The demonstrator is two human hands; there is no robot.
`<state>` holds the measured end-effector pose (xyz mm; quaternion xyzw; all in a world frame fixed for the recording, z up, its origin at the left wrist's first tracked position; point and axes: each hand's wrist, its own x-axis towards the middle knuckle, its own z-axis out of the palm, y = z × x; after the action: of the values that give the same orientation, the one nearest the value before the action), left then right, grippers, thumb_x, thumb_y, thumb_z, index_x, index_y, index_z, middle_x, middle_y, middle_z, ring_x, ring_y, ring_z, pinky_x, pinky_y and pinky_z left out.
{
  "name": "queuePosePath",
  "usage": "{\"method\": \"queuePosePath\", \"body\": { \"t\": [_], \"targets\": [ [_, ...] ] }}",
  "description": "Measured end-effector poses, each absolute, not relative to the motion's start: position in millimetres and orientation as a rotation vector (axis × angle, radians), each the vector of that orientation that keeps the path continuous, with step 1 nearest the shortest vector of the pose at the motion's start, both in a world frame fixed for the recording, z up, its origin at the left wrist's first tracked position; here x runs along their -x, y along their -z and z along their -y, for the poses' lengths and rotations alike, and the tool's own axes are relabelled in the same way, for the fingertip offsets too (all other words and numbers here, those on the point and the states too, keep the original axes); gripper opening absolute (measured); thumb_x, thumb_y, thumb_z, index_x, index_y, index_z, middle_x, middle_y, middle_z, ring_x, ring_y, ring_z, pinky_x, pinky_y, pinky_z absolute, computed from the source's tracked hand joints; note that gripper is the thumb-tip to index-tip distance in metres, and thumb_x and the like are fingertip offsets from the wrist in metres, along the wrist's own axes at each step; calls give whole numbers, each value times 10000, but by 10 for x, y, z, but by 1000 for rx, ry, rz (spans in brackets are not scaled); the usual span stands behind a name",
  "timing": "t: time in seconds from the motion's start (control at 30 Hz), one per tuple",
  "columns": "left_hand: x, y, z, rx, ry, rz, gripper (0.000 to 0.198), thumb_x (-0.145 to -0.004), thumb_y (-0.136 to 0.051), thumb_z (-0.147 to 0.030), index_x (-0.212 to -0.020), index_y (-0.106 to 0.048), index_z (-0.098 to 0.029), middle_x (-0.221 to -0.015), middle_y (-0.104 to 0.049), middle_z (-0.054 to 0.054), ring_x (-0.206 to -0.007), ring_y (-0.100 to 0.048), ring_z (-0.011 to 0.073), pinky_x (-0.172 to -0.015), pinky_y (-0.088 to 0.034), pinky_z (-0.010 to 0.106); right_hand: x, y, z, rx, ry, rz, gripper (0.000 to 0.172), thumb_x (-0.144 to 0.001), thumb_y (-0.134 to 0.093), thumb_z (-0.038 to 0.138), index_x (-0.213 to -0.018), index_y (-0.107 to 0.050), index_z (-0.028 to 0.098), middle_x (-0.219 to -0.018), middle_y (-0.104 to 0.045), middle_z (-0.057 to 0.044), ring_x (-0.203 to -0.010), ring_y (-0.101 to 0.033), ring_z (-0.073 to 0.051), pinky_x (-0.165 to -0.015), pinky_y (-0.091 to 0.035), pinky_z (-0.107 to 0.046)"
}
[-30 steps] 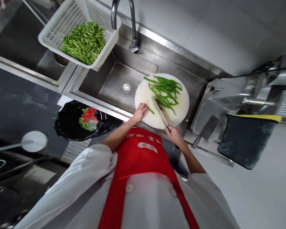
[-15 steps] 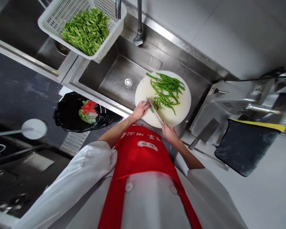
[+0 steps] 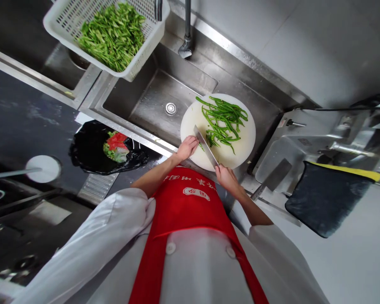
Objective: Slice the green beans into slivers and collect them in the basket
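— Set our scene!
— We're at a steel sink [image 3: 155,101], slender green vegetables [image 3: 226,116] spread on the round white board [image 3: 189,118] over it.
— Containers?
— We spot a white basket [image 3: 147,57] of cut greens [image 3: 114,38], and a black bin bag [image 3: 85,147] holding scraps [image 3: 116,141].
— Hands?
— Our right hand [image 3: 227,178] grips the knife [image 3: 205,145]; our left hand [image 3: 187,147] curls by its blade, its hold unclear.

Hands: two, left [image 3: 188,147] and right [image 3: 227,177]. Knife [image 3: 205,144], one. Cleaver [image 3: 278,176], one. Round board [image 3: 242,150], one. Basket [image 3: 149,55], one. Faucet [image 3: 185,49], one. Black bag [image 3: 88,148], one. Green pods [image 3: 225,114]: several, overlapping, exact tally unclear.
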<state>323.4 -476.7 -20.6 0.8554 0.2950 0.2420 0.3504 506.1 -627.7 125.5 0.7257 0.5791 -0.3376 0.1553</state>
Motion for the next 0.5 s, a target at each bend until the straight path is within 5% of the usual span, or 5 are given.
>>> {"method": "queuePosePath", "body": {
  "t": [0.5],
  "targets": [
    [-3139,200,4689,-2217,-665,-807,249,-1023,-464,-319,-1038,-688,-212,-1074,-612,116,-1107,-522,258,-995,-480,473,-4960,-1115,6134,-2136,1019,-1708,369,-1086,-298,298,-1123,-628,137,-1011,-743,-140,-956,-708,-226,-807,-440,-259]
  ]
}}
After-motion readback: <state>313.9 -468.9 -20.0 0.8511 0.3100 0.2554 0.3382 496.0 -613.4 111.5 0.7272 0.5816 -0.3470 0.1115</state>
